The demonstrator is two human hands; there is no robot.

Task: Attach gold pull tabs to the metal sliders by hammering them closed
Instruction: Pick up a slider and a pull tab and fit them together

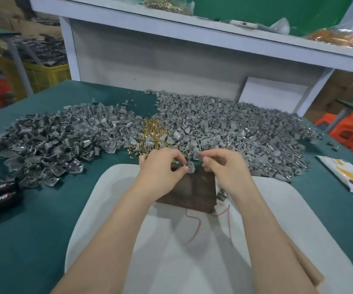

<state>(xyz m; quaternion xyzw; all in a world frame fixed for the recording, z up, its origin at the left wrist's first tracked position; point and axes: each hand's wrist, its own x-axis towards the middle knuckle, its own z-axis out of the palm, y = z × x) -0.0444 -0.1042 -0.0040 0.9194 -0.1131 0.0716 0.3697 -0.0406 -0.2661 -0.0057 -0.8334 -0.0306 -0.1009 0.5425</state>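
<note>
My left hand (163, 164) pinches a grey metal slider (191, 167) above the far edge of a dark brown block (192, 192). My right hand (222, 164) pinches another small grey piece (200, 156) just to its right, fingers curled. What lies between the fingertips is too small to make out. A small heap of gold pull tabs (151, 132) lies just beyond my hands. Large heaps of grey sliders spread to the left (50, 141) and to the right (235, 128). No hammer is in view.
The block sits on a white pad (112, 209) over a green table (33, 230). Two black "TAPER" items (0, 195) lie at the left edge, a white and orange packet (345, 177) at the right. A white shelf (192, 32) with bags stands behind.
</note>
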